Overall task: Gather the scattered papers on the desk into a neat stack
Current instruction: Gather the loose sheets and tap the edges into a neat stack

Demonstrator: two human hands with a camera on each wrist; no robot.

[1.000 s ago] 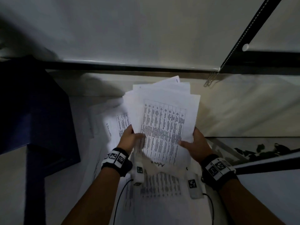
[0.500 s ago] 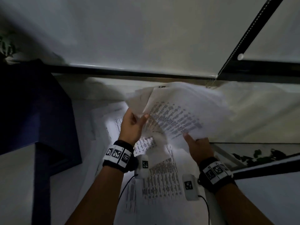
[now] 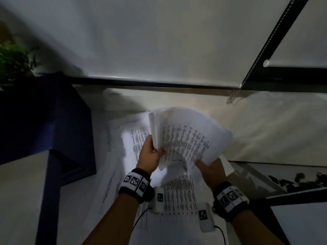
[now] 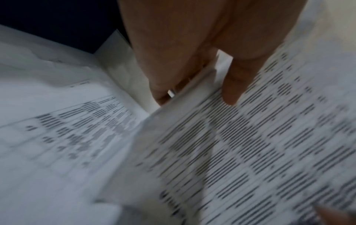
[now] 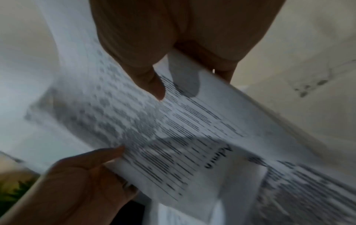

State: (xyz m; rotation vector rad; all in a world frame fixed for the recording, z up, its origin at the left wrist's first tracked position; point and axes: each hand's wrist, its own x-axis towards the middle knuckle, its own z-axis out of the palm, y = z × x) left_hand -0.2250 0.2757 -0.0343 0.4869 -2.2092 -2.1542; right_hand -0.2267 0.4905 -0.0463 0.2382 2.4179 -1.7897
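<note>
A sheaf of printed white papers (image 3: 184, 137) is held above the desk, tilted to the right, its sheets uneven at the edges. My left hand (image 3: 150, 154) grips its left edge, thumb on the printed top sheet (image 4: 250, 144) and fingers behind. My right hand (image 3: 210, 169) holds the lower right edge, thumb on top (image 5: 154, 85) and fingers underneath. More printed sheets (image 3: 178, 195) lie loose on the desk below, overlapping at different angles (image 3: 127, 128).
A dark blue box-like unit (image 3: 44, 121) stands on the desk at the left, with a green plant (image 3: 14, 62) behind it. A window blind (image 3: 159, 41) and its bead chain (image 3: 233, 96) hang at the back. A glass-topped surface (image 3: 265, 177) lies at the right.
The held sheaf has swung from upright to tilted right. Both hands kept hold of it, the left one higher on the edge than before.
</note>
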